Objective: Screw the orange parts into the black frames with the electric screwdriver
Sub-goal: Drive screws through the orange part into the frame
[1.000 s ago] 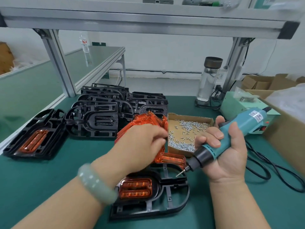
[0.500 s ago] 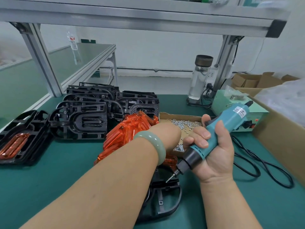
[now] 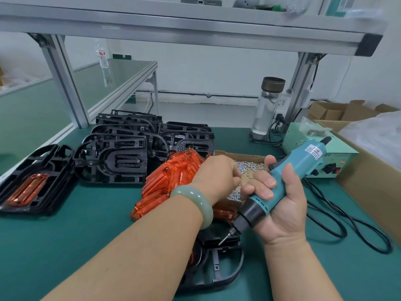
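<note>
Orange parts: loose heap on the counter, between the stacked black frames and the box of screws.
Near frame: lies flat at the front, partly hidden under the left forearm.
Electric screwdriver: tilted, with its bit pointing down at the near frame; whether they touch is unclear.
Right hand: fingers wrapped round the screwdriver's teal body.
Left hand: over the box of screws, fingers curled down; whether they pinch a screw cannot be told.
Fitted frame: far left, with an orange part seated inside.
</note>
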A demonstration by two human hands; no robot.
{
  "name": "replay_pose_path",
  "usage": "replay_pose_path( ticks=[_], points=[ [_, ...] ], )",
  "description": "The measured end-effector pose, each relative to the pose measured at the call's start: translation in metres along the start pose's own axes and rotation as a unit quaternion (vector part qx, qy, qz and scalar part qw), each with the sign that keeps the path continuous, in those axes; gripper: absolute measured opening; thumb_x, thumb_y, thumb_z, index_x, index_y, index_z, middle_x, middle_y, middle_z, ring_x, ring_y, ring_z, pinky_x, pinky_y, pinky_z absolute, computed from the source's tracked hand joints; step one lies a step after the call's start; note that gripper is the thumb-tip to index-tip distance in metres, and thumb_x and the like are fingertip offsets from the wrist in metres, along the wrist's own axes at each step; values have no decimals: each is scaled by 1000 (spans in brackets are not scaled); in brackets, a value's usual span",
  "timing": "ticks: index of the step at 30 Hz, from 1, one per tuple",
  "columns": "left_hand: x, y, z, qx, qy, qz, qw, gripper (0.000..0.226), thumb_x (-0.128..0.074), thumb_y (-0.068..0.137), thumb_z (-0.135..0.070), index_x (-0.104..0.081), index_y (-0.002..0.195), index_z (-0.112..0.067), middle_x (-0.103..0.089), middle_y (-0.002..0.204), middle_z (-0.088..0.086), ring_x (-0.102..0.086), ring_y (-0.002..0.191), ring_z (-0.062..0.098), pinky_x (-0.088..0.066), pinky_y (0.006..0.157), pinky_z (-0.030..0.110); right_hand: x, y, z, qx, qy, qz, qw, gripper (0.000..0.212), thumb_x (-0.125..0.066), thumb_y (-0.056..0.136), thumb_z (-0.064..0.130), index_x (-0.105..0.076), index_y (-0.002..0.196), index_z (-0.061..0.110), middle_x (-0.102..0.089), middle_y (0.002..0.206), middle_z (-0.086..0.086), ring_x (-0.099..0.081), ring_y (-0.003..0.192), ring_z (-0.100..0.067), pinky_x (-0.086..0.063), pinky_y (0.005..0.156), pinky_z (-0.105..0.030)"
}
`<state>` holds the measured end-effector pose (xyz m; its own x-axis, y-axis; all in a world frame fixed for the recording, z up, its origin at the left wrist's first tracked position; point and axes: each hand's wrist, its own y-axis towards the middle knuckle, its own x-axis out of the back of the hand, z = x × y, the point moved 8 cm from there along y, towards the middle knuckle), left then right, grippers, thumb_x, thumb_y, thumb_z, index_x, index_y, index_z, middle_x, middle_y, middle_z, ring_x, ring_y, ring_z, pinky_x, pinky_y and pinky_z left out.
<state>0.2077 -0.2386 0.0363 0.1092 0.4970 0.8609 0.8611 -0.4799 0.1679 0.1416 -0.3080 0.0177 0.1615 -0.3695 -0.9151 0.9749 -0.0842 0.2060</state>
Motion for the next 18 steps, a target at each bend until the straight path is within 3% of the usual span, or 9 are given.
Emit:
replay_pose_path(
  ticks=[5, 8, 10, 12, 15, 18],
  points=[
    [41, -23, 12, 36, -162, -104, 981, 14, -65, 81, -13, -67, 76, -27, -59, 62, -18, -54, 58, -6, -39, 60, 8, 0, 0, -2, -4, -10, -5, 1000, 54, -94, 50, 29, -63, 93, 18, -44, 56, 7, -45, 41, -4, -51, 53, -23],
    [63, -49, 27, 59, -244, -141, 958, 15, -69, 81, -15, -71, 76, -29, -67, 65, -15, -58, 60, -9, -45, 57, 4, 3, 0, -2, 10, -22, -30, 999, 25, -68, 78, 36, -58, 95, 20, -44, 56, 9, -44, 40, -3, -50, 54, -21],
    [71, -71, 39, 76, -279, -159, 944, 21, -67, 82, -14, -71, 77, -34, -69, 67, -17, -59, 60, -8, -45, 53, 5, 4, -1, -4, 18, -27, -43, 999, 20, -50, 85, 38, -57, 95, 22, -43, 55, 10, -43, 40, -2, -50, 54, -20],
    [76, -92, 53, 91, -303, -178, 932, 27, -66, 81, -12, -73, 77, -38, -69, 75, -25, -61, 67, -10, -44, 57, 4, 3, -1, -6, 27, -28, -50, 998, 19, -49, 86, 38, -57, 94, 22, -43, 55, 10, -43, 40, -2, -50, 54, -20],
    [65, -120, 82, 134, -394, -213, 884, 34, -65, 81, -6, -75, 80, -39, -71, 73, -11, -59, 64, 4, -50, 65, 23, 2, -3, -10, 42, -29, -59, 997, 18, -50, 87, 37, -58, 93, 22, -44, 56, 10, -44, 41, -2, -51, 55, -21],
    [42, -149, 105, 180, -494, -232, 819, 35, -58, 82, 5, -74, 77, -26, -61, 63, -3, -50, 57, 9, -44, 56, 23, 1, -4, -17, 55, -31, -74, 995, 16, -52, 86, 36, -58, 92, 23, -45, 57, 10, -44, 42, -3, -51, 56, -20]
  ],
)
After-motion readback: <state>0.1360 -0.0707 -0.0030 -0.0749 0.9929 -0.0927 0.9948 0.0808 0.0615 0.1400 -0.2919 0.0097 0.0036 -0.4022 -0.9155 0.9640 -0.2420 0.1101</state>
